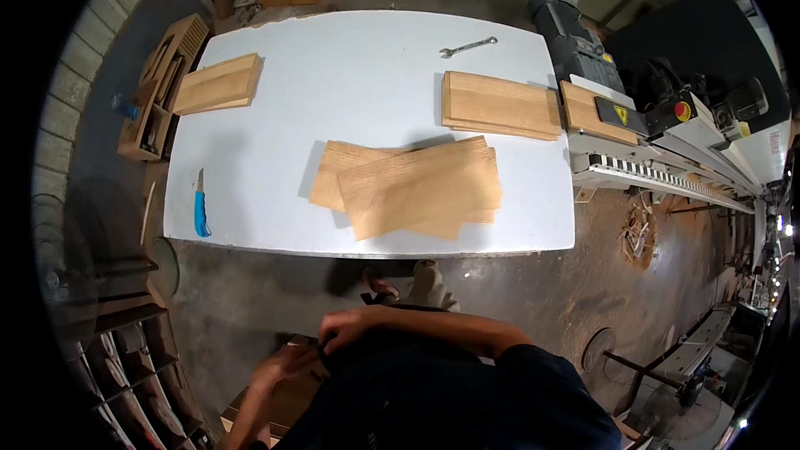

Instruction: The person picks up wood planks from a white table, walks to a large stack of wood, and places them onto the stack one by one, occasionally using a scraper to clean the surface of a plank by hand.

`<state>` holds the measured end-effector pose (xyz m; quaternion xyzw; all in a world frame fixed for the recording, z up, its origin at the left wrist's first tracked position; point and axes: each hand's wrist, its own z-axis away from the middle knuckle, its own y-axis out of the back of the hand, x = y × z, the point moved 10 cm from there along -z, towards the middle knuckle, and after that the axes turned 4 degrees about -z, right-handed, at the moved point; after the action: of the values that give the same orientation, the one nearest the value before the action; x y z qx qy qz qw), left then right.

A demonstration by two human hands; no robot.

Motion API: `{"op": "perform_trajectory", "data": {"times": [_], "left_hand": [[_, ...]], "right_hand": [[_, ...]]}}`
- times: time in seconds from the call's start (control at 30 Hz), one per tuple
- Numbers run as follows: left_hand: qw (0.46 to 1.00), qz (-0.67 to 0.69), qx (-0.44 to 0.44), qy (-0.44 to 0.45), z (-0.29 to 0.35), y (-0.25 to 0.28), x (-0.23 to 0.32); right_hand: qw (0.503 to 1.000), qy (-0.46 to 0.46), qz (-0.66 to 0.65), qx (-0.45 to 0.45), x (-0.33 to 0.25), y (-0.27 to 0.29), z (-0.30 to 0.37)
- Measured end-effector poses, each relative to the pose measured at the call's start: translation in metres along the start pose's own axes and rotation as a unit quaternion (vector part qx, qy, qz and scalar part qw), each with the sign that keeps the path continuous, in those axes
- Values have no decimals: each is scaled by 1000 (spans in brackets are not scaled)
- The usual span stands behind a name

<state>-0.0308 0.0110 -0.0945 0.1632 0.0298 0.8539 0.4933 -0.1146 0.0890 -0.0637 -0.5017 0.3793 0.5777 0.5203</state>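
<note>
Both of my hands are drawn in at my left side, against the dark shirt (pixel 467 400) and away from the table. My right hand (pixel 346 327) reaches across my body with its fingers curled. Just below it, my left hand (pixel 290 362) has its fingertips pressed together at the shirt's edge. What either hand grips there, perhaps cloth, is hidden. In front of me, thin wooden boards (pixel 421 187) lie fanned across one another near the white table's (pixel 350 75) front edge. A blue-handled knife (pixel 201 204) lies at the table's left.
A neat board stack (pixel 500 106) sits at the table's right, beside a machine with a red button (pixel 682 111). More boards (pixel 218 85) lie at the far left, and a wrench (pixel 468 47) at the back. A wooden tool box (pixel 162 87) stands left of the table; slotted shelves (pixel 133 375) stand lower left.
</note>
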Motion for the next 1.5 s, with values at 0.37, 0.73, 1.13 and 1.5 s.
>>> {"op": "perform_trajectory", "data": {"times": [0.37, 0.73, 1.13, 1.5], "left_hand": [[955, 272, 90, -73, -104, -31, 21], [816, 307, 456, -177, -59, 266, 110], [825, 450, 296, -172, -104, 219, 211], [861, 444, 176, -175, -97, 228, 255]], "right_hand": [[920, 220, 174, 275, -41, 61, 72], [623, -131, 16, 771, 70, 270, 390], [702, -33, -162, 692, 86, 248, 369], [714, -100, -274, 637, 77, 228, 370]]}}
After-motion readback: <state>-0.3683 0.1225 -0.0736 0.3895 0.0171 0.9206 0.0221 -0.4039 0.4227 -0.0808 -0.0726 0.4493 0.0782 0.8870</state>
